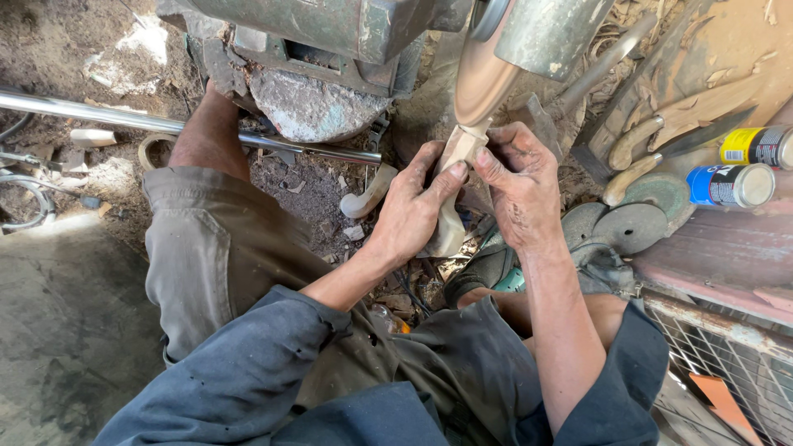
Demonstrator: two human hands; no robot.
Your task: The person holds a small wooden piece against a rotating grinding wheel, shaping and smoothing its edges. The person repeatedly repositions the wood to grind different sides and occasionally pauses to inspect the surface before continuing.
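My left hand (413,206) and my right hand (522,186) both grip a pale carved wooden piece (450,227), shaped like a handle. Its upper end (462,142) is pressed against the edge of a round sanding disc (479,78) mounted on a grey-green grinder (330,29). The left hand wraps the middle of the piece, thumb near the top. The right hand pinches the top end from the right. I sit on the ground, legs bent, in olive trousers and dark blue sleeves.
A shiny metal pipe (99,114) runs across the left. Another carved wooden piece (369,196) lies on the dirt. At right lie knives with wooden handles (661,132), two cans (743,165), grey discs (632,225) and a wire grid (727,363).
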